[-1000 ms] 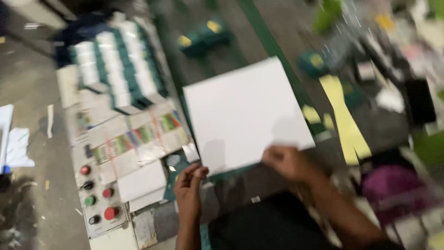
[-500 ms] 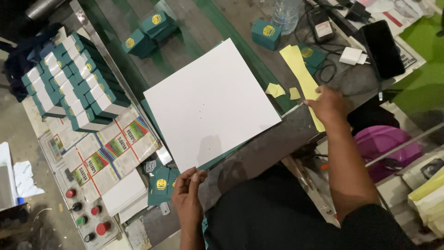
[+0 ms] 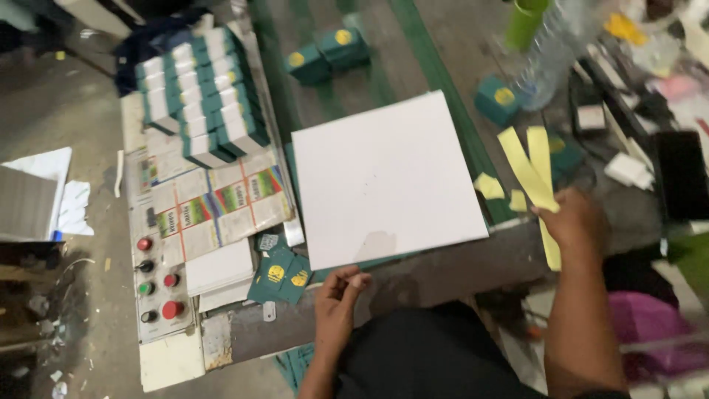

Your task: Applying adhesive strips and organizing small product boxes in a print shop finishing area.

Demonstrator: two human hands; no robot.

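Fingers of the left hand [image 3: 338,295] curl loosely, tips just touching the near edge of the white board [image 3: 388,177], not clearly pinching it. The board lies flat on the green-striped bench [image 3: 413,44], its near corner overhanging. Fingers of the right hand [image 3: 574,218] press together on 2 yellow strips [image 3: 533,166] (a third piece hangs below the palm), just right of the board. Small yellow scraps [image 3: 489,185] lie between board and strips. Green boxes [image 3: 325,53] sit beyond the board, with stacked cartons [image 3: 199,96] at far left. Below the cartons, a panel carries red and green buttons [image 3: 159,277]. A phone [image 3: 681,174] lies at far right.
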